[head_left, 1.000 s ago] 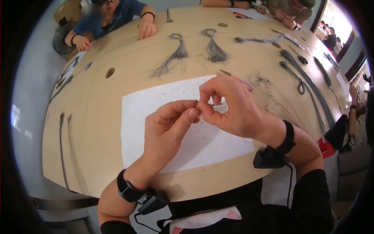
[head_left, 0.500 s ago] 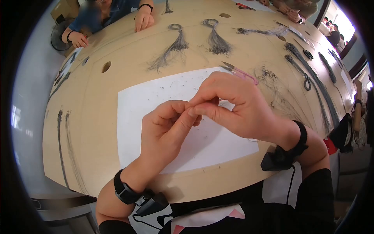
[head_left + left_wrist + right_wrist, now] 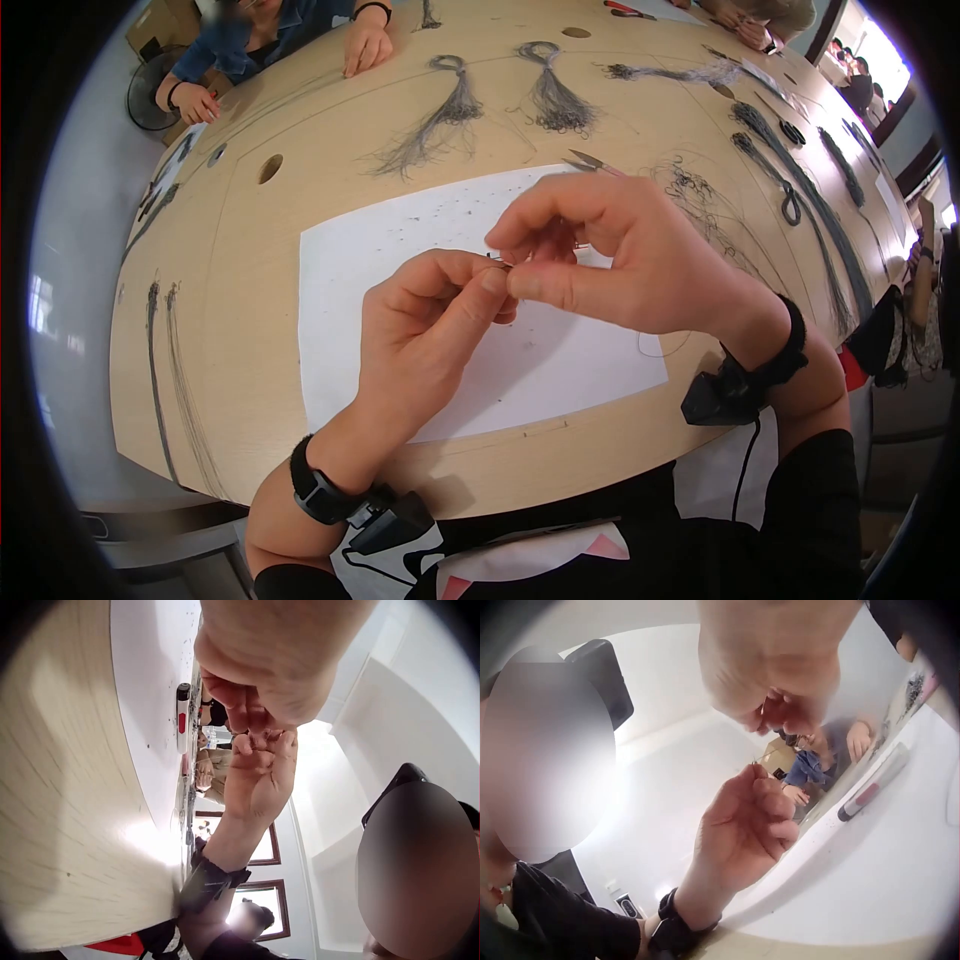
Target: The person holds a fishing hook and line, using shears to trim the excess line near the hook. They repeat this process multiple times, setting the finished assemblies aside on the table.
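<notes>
My left hand (image 3: 425,325) pinches a tiny thin strand (image 3: 759,759) between thumb and forefinger; a short end pokes out past the fingertips in the right wrist view. Close beside it, my right hand (image 3: 635,260) has loosely bent fingers, its thumb and forefinger apart. Its thumb tip overlaps the left fingertips in the head view, while a gap shows between the hands in the right wrist view. Both hands are above a white sheet of paper (image 3: 345,270) dotted with dark specks. A marker with a black cap (image 3: 874,784) lies on this sheet.
Snips (image 3: 590,160) lie at the paper's far edge, partly behind my right hand. Looped bundles of fine grey strands (image 3: 552,105) lie beyond it. A loose tangle (image 3: 700,190) and long bundles (image 3: 815,220) lie to the right. Other people sit across the table (image 3: 230,400).
My right thumb and forefinger have met at the left fingertips, then parted, and the right hand has shifted a little right. The left hand keeps its pinch.
</notes>
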Motion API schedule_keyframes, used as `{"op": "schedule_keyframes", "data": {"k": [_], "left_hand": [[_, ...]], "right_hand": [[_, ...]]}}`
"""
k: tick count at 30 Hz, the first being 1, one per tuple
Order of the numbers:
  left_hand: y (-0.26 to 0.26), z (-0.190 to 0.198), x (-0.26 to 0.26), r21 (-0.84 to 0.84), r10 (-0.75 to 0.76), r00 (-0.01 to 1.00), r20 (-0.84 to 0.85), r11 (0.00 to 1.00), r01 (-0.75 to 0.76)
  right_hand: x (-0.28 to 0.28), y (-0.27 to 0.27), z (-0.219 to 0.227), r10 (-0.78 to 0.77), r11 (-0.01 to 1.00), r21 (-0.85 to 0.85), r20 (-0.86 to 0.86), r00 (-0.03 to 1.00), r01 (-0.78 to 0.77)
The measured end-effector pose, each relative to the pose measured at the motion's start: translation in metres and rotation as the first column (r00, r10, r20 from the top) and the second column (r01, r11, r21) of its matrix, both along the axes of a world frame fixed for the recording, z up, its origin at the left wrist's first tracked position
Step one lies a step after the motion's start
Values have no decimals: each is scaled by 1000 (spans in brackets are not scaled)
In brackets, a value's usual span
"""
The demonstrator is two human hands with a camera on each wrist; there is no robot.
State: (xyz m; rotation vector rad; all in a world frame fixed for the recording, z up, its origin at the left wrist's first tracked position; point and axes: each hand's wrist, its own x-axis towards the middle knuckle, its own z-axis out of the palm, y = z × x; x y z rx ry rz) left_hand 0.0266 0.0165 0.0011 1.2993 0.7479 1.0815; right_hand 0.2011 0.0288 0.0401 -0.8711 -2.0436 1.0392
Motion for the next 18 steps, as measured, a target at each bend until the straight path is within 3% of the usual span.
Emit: {"op": "schedule_keyframes", "data": {"k": [2, 8, 10, 18], "left_hand": [[0, 0, 0, -13, -40, 999, -16, 999, 40], [0, 2, 0, -7, -39, 998, -51, 999, 39], [0, 1, 0, -41, -27, 999, -42, 999, 25], [-2, -4, 2, -180, -6, 1000, -2, 984, 5]], "right_hand": [[-1, 1, -4, 10, 999, 42, -9, 1000, -9], [-4, -4, -8, -55, 997, -58, -44, 998, 53], [-9, -1, -19, -111, 994, -34, -285, 952, 106], [-12, -8, -21, -102, 982, -185, -368, 924, 35]]}}
